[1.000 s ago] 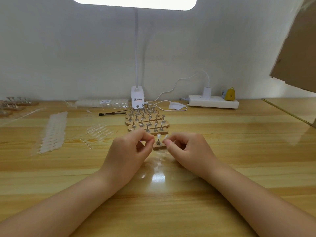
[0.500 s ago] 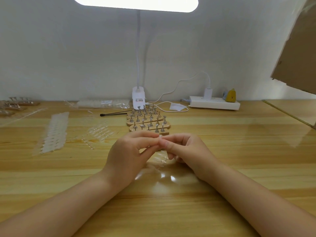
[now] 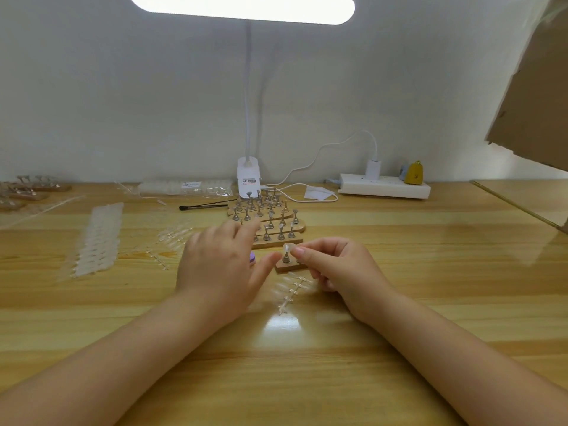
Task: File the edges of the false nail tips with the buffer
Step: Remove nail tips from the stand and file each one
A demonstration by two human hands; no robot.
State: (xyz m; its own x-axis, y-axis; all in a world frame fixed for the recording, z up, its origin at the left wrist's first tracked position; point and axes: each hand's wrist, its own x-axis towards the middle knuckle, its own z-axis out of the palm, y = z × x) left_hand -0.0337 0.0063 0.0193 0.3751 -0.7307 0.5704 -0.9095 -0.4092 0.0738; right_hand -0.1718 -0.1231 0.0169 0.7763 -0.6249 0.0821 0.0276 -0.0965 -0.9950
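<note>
My right hand [image 3: 335, 265] pinches a clear false nail tip [image 3: 288, 248] between thumb and forefinger, over a metal peg on a small wooden stand [image 3: 284, 266]. My left hand [image 3: 221, 259] hovers open to the left of it, blurred, fingers spread over the table. A purple buffer [image 3: 252, 259] lies on the table, mostly hidden behind my left hand. A clear sprue of nail tips [image 3: 290, 287] lies just in front of the stand.
Rows of wooden stands with metal pegs [image 3: 270, 219] stand behind the hands. Strips of clear nail tips [image 3: 95, 241] lie at left, a black-tipped tool [image 3: 203, 206] further back. The lamp base [image 3: 249, 179], a white power strip [image 3: 384, 186] and a cardboard sheet [image 3: 534, 87] are at back and right.
My hands were together, fingertips meeting over the stand. Now my left hand has opened and pulled away to the left, uncovering the purple buffer; my right hand keeps the nail tip.
</note>
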